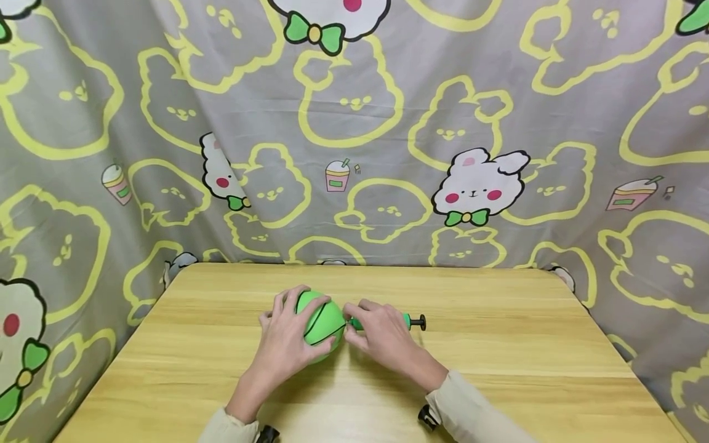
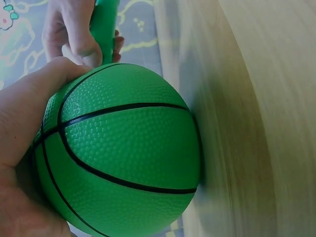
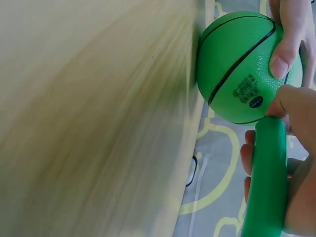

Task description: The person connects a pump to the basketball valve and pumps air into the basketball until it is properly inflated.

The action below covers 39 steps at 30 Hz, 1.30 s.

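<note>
A small green basketball (image 1: 324, 323) with black seam lines rests on the wooden table. My left hand (image 1: 290, 335) grips it from the left, fingers spread over its top and thumb along the near side. On the ball's right, my right hand (image 1: 382, 332) holds a green hand pump (image 3: 266, 182) with a black plunger handle (image 1: 422, 322) pointing right. The pump's front end is right at the ball's surface, where my right fingertips (image 3: 279, 106) hide the joint. Printed marks (image 3: 247, 91) show on the ball near that end in the right wrist view.
The light wooden table (image 1: 498, 381) reaches back to a grey curtain (image 1: 388, 123) with yellow outlines and cartoon animals, which also hangs along both sides. Black straps (image 1: 428, 417) sit at both wrists, below beige sleeves (image 1: 471, 409).
</note>
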Each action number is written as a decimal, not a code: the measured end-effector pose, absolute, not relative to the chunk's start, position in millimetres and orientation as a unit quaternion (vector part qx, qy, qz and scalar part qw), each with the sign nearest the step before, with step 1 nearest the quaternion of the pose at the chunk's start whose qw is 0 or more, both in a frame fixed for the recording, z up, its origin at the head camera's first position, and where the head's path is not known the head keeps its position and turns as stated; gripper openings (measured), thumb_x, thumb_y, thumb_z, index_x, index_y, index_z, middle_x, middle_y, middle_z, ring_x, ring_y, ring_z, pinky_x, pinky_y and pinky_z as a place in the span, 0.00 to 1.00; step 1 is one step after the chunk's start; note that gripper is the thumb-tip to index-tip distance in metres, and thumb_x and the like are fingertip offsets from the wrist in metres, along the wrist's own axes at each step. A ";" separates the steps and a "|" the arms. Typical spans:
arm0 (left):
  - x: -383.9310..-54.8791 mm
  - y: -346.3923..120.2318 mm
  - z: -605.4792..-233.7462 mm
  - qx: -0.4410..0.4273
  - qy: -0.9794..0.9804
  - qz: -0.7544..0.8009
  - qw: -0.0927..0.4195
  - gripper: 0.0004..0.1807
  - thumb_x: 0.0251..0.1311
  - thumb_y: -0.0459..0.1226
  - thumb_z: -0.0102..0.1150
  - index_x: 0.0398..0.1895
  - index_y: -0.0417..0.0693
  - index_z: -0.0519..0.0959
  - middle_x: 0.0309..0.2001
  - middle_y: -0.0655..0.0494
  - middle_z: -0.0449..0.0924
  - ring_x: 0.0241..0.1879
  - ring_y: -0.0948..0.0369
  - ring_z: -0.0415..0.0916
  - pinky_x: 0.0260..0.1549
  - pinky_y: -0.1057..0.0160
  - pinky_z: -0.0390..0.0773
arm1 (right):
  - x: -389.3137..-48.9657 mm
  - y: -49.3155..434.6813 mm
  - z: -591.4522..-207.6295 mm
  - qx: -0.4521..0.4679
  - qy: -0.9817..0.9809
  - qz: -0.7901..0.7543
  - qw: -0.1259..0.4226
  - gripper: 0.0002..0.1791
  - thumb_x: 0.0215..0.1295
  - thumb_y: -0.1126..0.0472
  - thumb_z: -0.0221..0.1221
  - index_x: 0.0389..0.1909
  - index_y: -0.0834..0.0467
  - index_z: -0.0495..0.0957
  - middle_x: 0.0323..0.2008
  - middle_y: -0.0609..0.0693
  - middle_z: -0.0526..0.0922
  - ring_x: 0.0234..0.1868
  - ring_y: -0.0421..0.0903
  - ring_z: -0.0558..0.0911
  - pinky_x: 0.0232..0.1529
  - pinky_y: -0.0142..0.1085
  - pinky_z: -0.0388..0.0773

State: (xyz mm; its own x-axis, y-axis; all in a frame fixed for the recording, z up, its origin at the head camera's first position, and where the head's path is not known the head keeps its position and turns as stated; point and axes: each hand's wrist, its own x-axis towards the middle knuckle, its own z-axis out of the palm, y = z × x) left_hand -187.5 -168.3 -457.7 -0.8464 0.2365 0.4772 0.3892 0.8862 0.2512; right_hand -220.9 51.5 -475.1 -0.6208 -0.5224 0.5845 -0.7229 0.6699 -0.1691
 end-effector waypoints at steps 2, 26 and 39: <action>-187.2 -167.6 -457.6 -0.165 -0.945 -0.172 0.225 0.37 0.44 0.61 0.73 0.62 0.70 0.78 0.66 0.47 0.67 0.62 0.43 0.62 0.39 0.34 0.69 | -221.2 52.8 -474.7 0.354 -0.880 0.200 0.247 0.09 0.55 0.59 0.64 0.37 0.44 0.78 0.24 0.36 0.70 0.18 0.33 0.62 0.19 0.29 0.59; -188.0 -164.2 -457.0 -0.164 -0.946 -0.162 0.226 0.37 0.44 0.61 0.73 0.62 0.69 0.78 0.65 0.46 0.68 0.62 0.43 0.62 0.39 0.35 0.68 | -222.3 53.7 -474.8 0.334 -0.892 0.202 0.227 0.10 0.54 0.60 0.65 0.35 0.44 0.77 0.22 0.36 0.67 0.15 0.33 0.60 0.13 0.27 0.56; -189.2 -161.2 -457.6 -0.167 -0.946 -0.163 0.226 0.37 0.43 0.59 0.75 0.61 0.69 0.78 0.65 0.46 0.68 0.62 0.43 0.62 0.40 0.36 0.67 | -222.8 59.3 -475.3 0.345 -0.887 0.212 0.223 0.08 0.55 0.59 0.63 0.35 0.43 0.78 0.22 0.35 0.68 0.15 0.32 0.58 0.13 0.27 0.54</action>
